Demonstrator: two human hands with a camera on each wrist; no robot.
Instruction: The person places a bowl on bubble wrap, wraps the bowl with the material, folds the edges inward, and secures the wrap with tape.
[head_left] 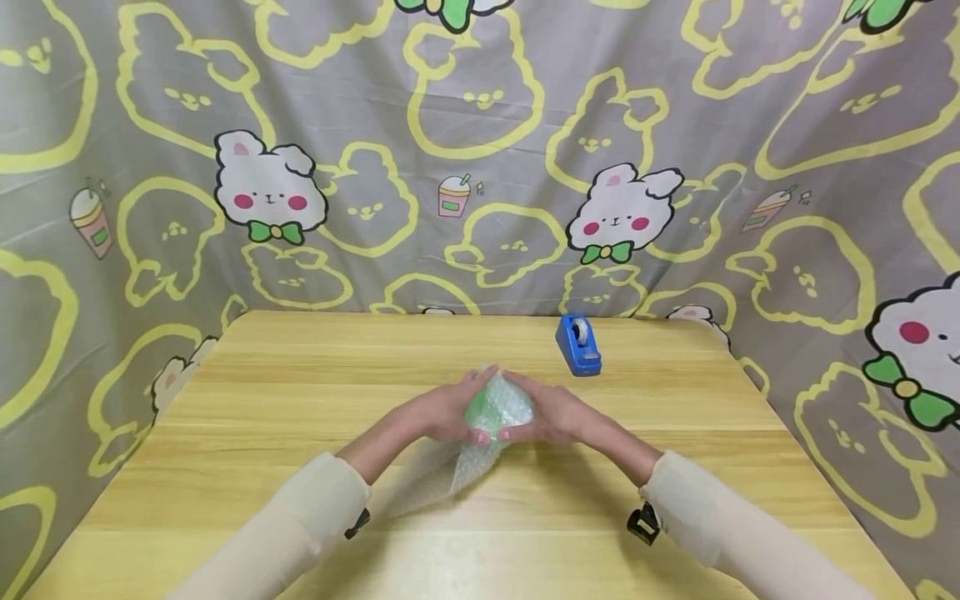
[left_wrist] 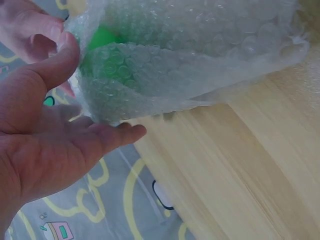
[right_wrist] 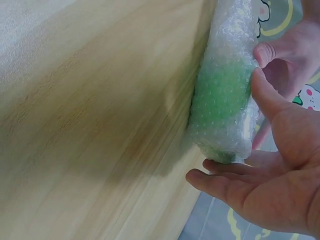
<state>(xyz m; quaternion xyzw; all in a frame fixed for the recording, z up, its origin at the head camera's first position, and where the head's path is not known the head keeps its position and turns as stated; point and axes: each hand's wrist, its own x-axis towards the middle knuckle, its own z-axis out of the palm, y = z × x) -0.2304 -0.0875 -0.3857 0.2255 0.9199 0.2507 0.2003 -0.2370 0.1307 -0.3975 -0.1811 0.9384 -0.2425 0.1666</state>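
A green object [head_left: 491, 404], its exact kind hidden by the wrapping, is rolled in clear bubble wrap [head_left: 468, 475] over the middle of the table. My left hand [head_left: 450, 410] holds one side of the bundle, thumb on the near face and fingers round the far side. Opposite it, my right hand [head_left: 553, 414] grips the other side the same way, the two thumbs close together. In the left wrist view a loose flap of bubble wrap [left_wrist: 210, 75] trails from the bundle. The right wrist view shows the roll's rounded end [right_wrist: 222, 147] by my right fingers.
On the wooden table [head_left: 300, 367], a blue tape dispenser [head_left: 579, 346] with a roll of tape stands at the back, right of centre. A grey curtain [head_left: 360, 108] with rabbit prints hangs behind the table and along both sides.
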